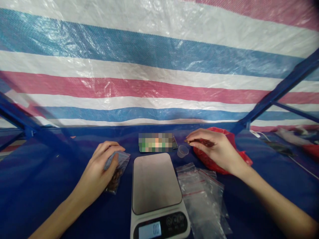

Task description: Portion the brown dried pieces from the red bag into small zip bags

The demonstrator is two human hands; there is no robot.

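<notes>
My left hand (pixel 106 162) is closed around a clear zip bag (pixel 116 179) with brown bits in its lower part, left of the scale. My right hand (pixel 211 144) pinches some small brown pieces (pixel 189 142) between thumb and fingertips; their kind is too small to make out. It hovers over a red plastic bag (pixel 206 161) holding dark reddish-brown contents. Just left of those fingertips stands a small clear plastic cup (pixel 182 151). Between my hands sits a digital kitchen scale (pixel 157 184), its display reading 0.0 and its plate bare.
Several flat clear zip bags (pixel 201 199) lie overlapped right of the scale. Behind it is a phone (pixel 156 142) with a blurred-out screen. Blue metal struts (pixel 281 83) slant at both sides, and a striped tarp (pixel 149 86) hangs at the back. A white cable (pixel 299 162) runs at far right.
</notes>
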